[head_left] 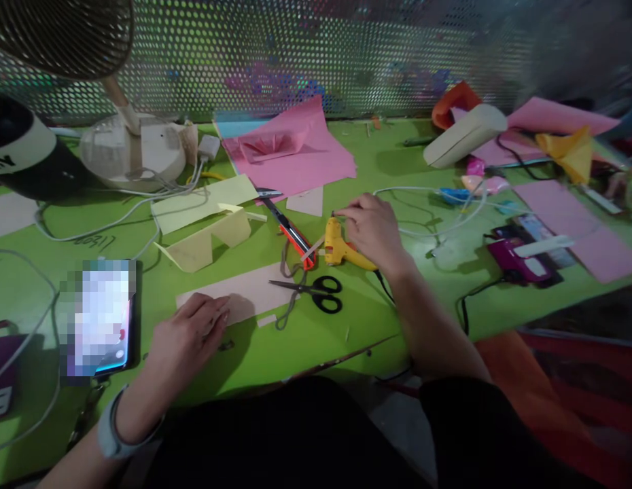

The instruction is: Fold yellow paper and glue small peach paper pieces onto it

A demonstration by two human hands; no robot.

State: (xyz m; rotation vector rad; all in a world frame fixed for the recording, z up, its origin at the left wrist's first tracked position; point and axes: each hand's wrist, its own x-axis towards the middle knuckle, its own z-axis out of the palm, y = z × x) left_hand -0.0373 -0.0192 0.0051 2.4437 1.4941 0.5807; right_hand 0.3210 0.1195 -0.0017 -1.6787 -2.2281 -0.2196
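My left hand (196, 333) rests on the left end of a pale pink paper strip (255, 296). Its fingers are curled together, and whatever may be between them is hidden. My right hand (374, 231) is closed at the upper end of a yellow hot glue gun (336, 246), fingertips pinched at its dark tip. The gun lies on the green table with its black cord trailing right. Black-handled scissors (326, 293) lie partly over the strip. Just left of the gun is a red utility knife (295, 238). A folded yellow paper piece (206, 241) stands behind the strip.
A lit phone (123, 339) lies left of my left hand. A fan (135, 146) and a dark bottle (30, 153) stand at the back left. Pink paper (310, 149) lies at the back. Loose cables cross the table; a purple device (522, 258) sits right.
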